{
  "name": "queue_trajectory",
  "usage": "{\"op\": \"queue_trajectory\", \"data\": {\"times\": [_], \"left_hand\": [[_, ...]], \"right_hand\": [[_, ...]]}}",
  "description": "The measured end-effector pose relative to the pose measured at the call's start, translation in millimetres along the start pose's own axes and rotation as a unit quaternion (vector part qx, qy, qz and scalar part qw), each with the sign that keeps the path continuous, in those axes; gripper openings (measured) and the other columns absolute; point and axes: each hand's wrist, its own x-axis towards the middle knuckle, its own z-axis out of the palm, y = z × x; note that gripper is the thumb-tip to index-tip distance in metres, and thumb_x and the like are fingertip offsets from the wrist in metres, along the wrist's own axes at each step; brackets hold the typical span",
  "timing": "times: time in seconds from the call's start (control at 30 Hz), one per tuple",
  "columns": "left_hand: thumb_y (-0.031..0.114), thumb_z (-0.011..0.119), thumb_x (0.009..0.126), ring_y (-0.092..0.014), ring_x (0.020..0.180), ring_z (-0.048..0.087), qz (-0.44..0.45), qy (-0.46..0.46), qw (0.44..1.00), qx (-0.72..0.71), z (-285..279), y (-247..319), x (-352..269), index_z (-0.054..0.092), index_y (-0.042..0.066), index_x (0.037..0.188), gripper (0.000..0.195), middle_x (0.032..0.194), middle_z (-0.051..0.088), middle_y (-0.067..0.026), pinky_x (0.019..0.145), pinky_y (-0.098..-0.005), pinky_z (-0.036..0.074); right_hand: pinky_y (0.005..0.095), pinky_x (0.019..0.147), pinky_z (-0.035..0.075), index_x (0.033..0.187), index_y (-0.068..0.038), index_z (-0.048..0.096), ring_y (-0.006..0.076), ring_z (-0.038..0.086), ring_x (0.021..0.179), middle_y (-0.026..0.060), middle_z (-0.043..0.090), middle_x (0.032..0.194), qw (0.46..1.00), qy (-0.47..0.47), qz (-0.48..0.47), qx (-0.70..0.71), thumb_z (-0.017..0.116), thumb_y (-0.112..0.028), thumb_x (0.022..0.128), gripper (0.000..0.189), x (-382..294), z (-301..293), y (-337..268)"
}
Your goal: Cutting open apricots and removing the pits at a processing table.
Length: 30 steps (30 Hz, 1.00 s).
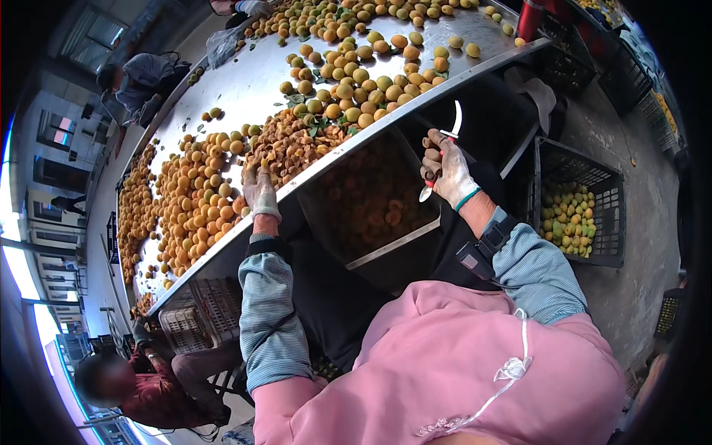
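My left hand (260,192), in a stained white glove, lies at the metal table's near edge against a heap of split or peeled brownish fruit pieces (297,142). Its fingertips touch the heap; whether they pinch a piece cannot be told. My right hand (445,167), gloved, is raised off the table's edge and closed around a small knife (458,118) with a red-and-white handle and a curved blade pointing up. A rounded metal end sticks out below that fist. Whole apricots (192,206) lie left of the heap, greener ones (356,92) beyond it.
Under the table edge stands a metal-rimmed bin (370,194) holding fruit pieces. A black plastic crate (609,217) with greenish fruit is on the floor at right. Pale crates (186,328) stand below the table at left. A co-worker (161,384) sits lower left; others are across the table.
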Motion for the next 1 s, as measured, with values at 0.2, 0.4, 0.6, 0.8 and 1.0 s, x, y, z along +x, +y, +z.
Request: {"op": "queue_trajectory", "data": {"times": [0.2,0.4,0.6,0.8,1.0], "left_hand": [[0.024,0.057,0.085,-0.024,0.077,0.060,0.001,0.062,0.976,0.207,-4,54,3,0.057,0.001,0.103,0.030,0.090,0.064,-0.0150,0.073,-0.0346,0.045],[0.021,0.057,0.088,-0.012,0.070,0.054,0.022,-0.056,0.998,0.022,0,72,-11,0.059,0.000,0.097,0.023,0.080,0.061,-0.0055,0.065,-0.0260,0.045],[0.029,0.060,0.082,-0.028,0.100,0.056,0.132,-0.183,0.951,0.211,44,130,-44,0.064,0.011,0.105,0.029,0.105,0.059,-0.0108,0.086,-0.0355,0.044],[0.020,0.060,0.082,-0.026,0.105,0.057,0.164,-0.185,0.951,0.183,131,147,6,0.054,0.011,0.120,0.039,0.113,0.061,-0.0123,0.090,-0.0344,0.044],[0.023,0.065,0.077,-0.030,0.118,0.044,0.162,-0.209,0.907,0.328,188,136,60,0.053,0.021,0.123,0.047,0.119,0.056,-0.0121,0.098,-0.0385,0.038]], "right_hand": [[0.0249,0.041,0.021,0.073,-0.013,0.049,0.0060,0.019,0.035,-0.0099,0.022,0.046,1.000,-0.024,0.008,0.015,0.052,-0.033,0.091,0.027,23,-14,-15],[0.0243,0.041,0.021,0.073,-0.013,0.049,0.0061,0.018,0.035,-0.0101,0.022,0.046,0.999,-0.014,0.014,0.042,0.053,-0.032,0.090,0.026,44,-20,-17],[0.0242,0.041,0.022,0.075,-0.012,0.051,0.0062,0.020,0.035,-0.0100,0.024,0.046,0.997,-0.024,0.050,0.061,0.054,-0.033,0.090,0.026,41,-18,-18],[0.0242,0.042,0.025,0.079,-0.010,0.052,0.0062,0.023,0.035,-0.0092,0.026,0.046,0.997,-0.041,0.036,0.062,0.055,-0.035,0.089,0.027,34,-18,-21],[0.0239,0.041,0.029,0.082,-0.009,0.052,0.0059,0.026,0.036,-0.0090,0.029,0.049,0.995,-0.076,0.023,0.068,0.053,-0.038,0.090,0.030,33,-13,-23]]}}
